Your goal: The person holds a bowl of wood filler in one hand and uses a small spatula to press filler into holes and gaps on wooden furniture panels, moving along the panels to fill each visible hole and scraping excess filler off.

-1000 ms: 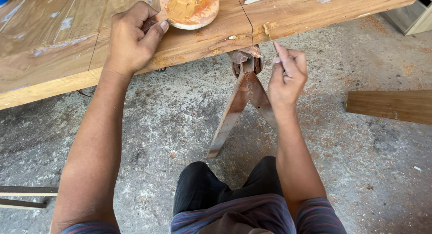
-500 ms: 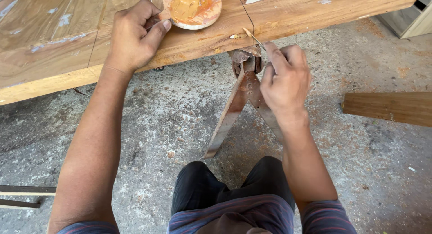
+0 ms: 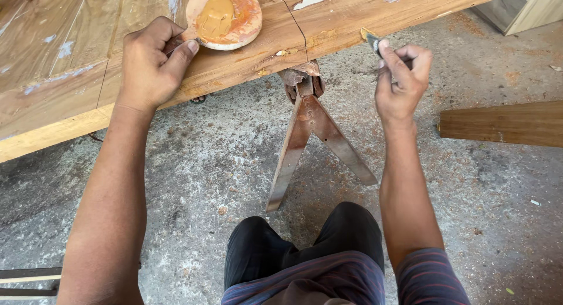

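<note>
nearest, dark trousers (image 3: 305, 252) and a striped purple garment at the bottom edge, over a rough grey concrete floor (image 3: 205, 176) dusted with sawdust. a little further, a rusty metal trestle leg (image 3: 311, 135) spread in an inverted v under the table.

right hand (image 3: 402, 82) now lifted higher and further to the right than half a second ago, away from the trestle top and up to the front edge of the brown wooden plank table (image 3: 375, 18). closed around a small thin metal putty blade (image 3: 372, 40), tip carrying a bit of tan filler and touching the table edge just beside a pale patch. looks like filler being pressed into a flaw at the edge now, not picked up.

left hand (image 3: 149, 65) unchanged in place, resting on the table near its front edge, fingers curled, thumb against the rim of a round flat wooden disc (image 3: 243, 29) loaded with a lump of orange-tan wood filler (image 3: 216, 16). seems to steady the disc only.

far right, a separate loose brown wooden board (image 3: 504, 123) lying on the floor, well apart from the table. pale cabinet corner at top right.
</note>
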A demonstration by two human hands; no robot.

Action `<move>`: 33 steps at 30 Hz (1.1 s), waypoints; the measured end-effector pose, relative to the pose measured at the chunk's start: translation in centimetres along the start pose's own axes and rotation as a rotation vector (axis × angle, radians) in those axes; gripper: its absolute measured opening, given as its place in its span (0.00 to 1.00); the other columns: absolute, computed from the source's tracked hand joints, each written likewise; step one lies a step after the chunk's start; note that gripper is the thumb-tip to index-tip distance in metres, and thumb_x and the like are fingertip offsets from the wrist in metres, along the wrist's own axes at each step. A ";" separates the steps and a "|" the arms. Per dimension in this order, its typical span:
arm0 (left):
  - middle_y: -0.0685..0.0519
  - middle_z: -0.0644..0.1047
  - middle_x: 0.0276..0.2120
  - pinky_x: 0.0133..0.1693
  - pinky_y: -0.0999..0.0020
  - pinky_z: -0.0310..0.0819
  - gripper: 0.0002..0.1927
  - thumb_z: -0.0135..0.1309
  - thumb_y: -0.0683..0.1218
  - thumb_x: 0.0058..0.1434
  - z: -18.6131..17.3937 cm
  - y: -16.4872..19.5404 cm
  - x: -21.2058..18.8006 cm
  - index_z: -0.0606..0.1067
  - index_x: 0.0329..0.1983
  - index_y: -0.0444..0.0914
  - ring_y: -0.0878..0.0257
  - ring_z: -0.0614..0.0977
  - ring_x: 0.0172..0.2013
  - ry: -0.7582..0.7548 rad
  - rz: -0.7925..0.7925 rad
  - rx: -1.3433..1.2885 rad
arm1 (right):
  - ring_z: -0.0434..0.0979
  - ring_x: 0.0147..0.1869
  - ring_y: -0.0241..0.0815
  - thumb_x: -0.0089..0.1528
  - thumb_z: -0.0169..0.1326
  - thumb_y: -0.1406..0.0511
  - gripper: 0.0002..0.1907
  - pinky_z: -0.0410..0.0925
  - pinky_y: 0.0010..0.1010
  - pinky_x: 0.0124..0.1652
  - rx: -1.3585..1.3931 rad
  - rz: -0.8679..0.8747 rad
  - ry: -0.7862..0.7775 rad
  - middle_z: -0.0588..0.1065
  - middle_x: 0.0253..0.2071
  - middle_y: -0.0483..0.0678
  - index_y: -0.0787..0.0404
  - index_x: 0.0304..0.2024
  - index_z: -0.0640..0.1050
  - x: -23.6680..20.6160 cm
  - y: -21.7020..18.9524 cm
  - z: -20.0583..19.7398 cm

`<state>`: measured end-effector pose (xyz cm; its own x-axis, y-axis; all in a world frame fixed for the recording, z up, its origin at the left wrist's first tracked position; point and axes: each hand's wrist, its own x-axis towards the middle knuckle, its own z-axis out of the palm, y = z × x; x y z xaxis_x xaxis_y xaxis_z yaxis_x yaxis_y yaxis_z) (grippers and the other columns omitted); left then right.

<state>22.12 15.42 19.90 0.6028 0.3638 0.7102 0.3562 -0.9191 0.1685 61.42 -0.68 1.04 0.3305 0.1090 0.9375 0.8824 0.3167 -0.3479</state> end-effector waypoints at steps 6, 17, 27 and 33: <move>0.49 0.76 0.27 0.35 0.66 0.70 0.08 0.63 0.41 0.68 0.1 0.0 0.0 0.76 0.39 0.32 0.61 0.77 0.29 -0.015 -0.035 0.034 | 0.65 0.48 0.39 0.68 0.56 0.80 0.21 0.64 0.29 0.42 0.013 0.090 0.161 0.65 0.45 0.45 0.59 0.62 0.81 -1.1 0.0 1.6; 0.50 0.77 0.26 0.36 0.66 0.71 0.07 0.62 0.40 0.67 0.1 -0.5 -0.1 0.76 0.38 0.32 0.61 0.77 0.29 -0.027 -0.036 0.042 | 0.68 0.46 0.33 0.68 0.53 0.80 0.23 0.69 0.22 0.40 0.193 0.244 0.054 0.67 0.45 0.44 0.60 0.62 0.79 -2.4 -3.6 2.1; 0.50 0.75 0.25 0.34 0.66 0.69 0.07 0.63 0.40 0.67 0.1 -0.2 -0.1 0.76 0.38 0.32 0.61 0.75 0.28 -0.021 -0.047 0.044 | 0.68 0.47 0.36 0.66 0.50 0.81 0.26 0.70 0.23 0.42 0.264 0.181 -0.044 0.68 0.44 0.46 0.53 0.60 0.80 -2.4 -2.5 2.6; 0.50 0.76 0.27 0.35 0.66 0.70 0.07 0.62 0.39 0.67 0.0 -0.4 0.1 0.75 0.38 0.31 0.62 0.76 0.29 0.001 -0.006 -0.001 | 0.69 0.49 0.38 0.68 0.50 0.81 0.26 0.70 0.25 0.47 0.223 0.175 0.006 0.69 0.44 0.45 0.52 0.62 0.81 -2.8 -0.8 2.9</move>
<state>22.02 15.86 19.86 0.6002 0.3692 0.7095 0.3590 -0.9171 0.1735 58.86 1.48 -1.25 0.4738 0.1752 0.8630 0.7164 0.4933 -0.4934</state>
